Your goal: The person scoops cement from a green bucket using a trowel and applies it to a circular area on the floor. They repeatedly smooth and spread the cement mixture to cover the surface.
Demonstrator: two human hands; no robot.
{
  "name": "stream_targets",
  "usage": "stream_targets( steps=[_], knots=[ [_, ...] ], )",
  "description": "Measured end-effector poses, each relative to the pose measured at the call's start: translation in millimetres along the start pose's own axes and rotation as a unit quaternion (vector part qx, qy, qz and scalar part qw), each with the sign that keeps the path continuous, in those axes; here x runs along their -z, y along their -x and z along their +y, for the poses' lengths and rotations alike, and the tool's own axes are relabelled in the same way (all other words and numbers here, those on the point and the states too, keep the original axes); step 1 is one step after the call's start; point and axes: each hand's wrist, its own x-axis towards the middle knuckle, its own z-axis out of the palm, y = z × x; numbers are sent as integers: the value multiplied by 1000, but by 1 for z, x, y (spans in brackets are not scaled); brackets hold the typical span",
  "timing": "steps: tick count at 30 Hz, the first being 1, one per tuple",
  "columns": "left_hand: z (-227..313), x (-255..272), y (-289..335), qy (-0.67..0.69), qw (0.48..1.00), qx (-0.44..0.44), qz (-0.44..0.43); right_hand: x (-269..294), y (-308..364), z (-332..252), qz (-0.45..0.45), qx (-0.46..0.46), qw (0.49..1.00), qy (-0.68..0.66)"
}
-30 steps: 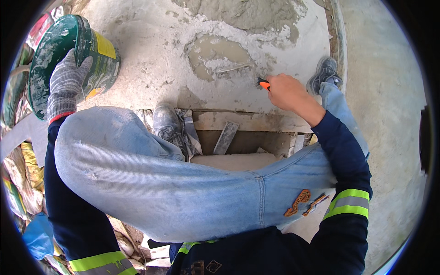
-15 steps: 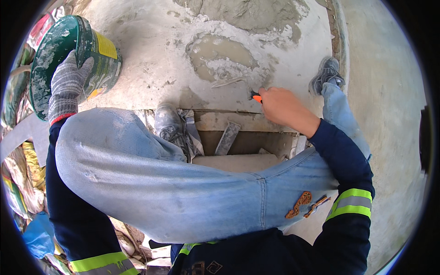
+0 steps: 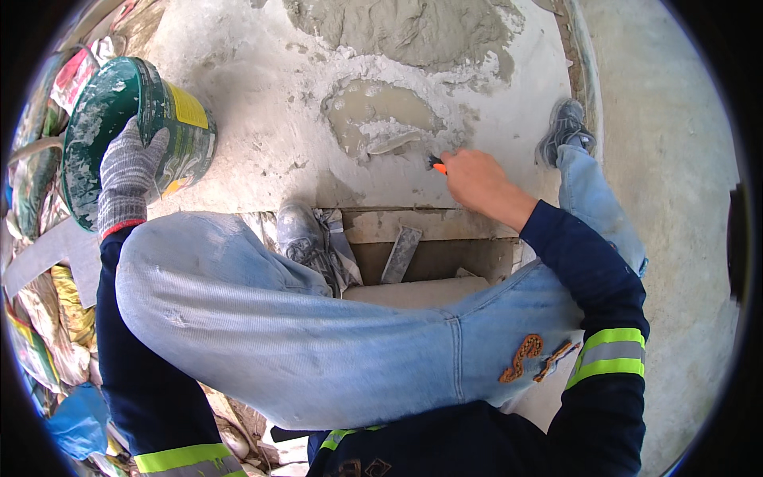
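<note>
At the left, my left hand (image 3: 127,176), in a grey knitted glove with a red cuff, grips the rim of a green bucket (image 3: 184,143). The bucket is tipped on its side, its mouth facing left, with pale dried splashes and a yellow label. My bare right hand (image 3: 480,181) is closed round the black-and-orange handle of a trowel (image 3: 436,164). The trowel's pale, mortar-smeared blade lies low at the edge of a shallow puddle of cloudy water (image 3: 373,107). Beyond the puddle spreads a heap of wet grey mortar (image 3: 413,30).
A wood-edged recess (image 3: 457,258) with a flat strip (image 3: 400,254) leaning in it lies between my legs. My shoes (image 3: 300,230) rest either side. Crumpled sacks (image 3: 56,318) and a blue plastic bag (image 3: 81,421) crowd the left. Smooth concrete floor (image 3: 660,199) extends right.
The view has shifted slightly, so the bucket and recess sit lower. My right hand has drawn the trowel a little leftward to the puddle's edge; my left hand keeps its hold on the bucket.
</note>
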Motion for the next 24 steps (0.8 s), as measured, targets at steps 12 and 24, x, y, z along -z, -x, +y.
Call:
stream_targets(
  steps=[12,24],
  knots=[
    [-2,-4,2,0,999,1,40,26,3,8,33,-5,999,12],
    [-9,-10,0,6,999,-12,35,37,41,58,17,-17,996,89]
  ],
)
